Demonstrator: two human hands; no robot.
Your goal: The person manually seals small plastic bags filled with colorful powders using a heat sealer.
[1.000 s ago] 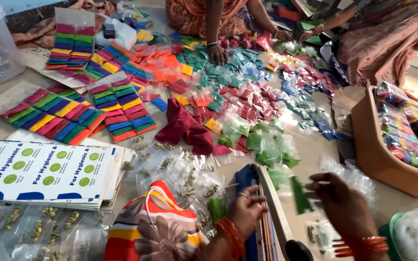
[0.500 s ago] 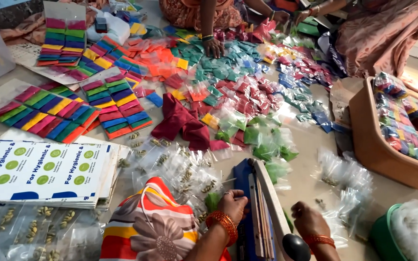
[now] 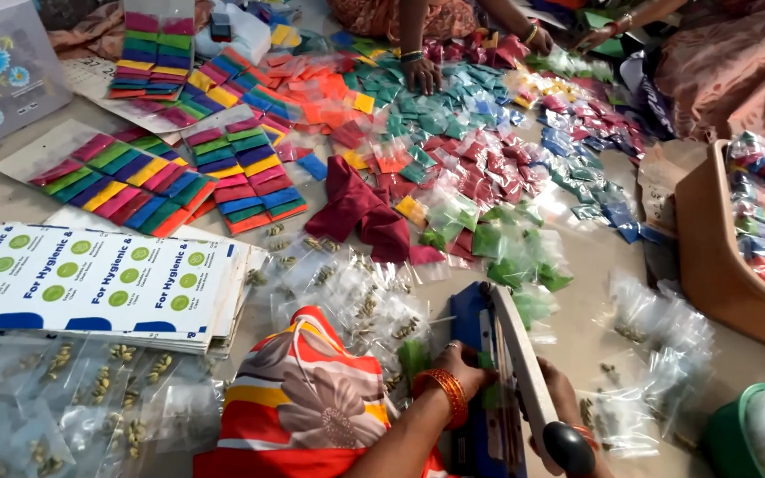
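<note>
I'm sitting on the bare floor [image 3: 595, 265] of what looks like a home packing workshop. Small plastic sachets of coloured powder [image 3: 453, 150] lie spread all around, filled display cards [image 3: 241, 164] sit in rows, printed card sheets [image 3: 90, 283] are stacked, and a blue heat sealer [image 3: 489, 354] stands before me.

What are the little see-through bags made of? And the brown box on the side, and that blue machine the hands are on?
The little bags look like thin clear plastic: they shine and crinkle. The brown box seems smooth moulded plastic, though it could be painted wood. The blue machine looks like painted metal, with a pale bar and a glossy black knob. The left hand holds a bag there.
</note>
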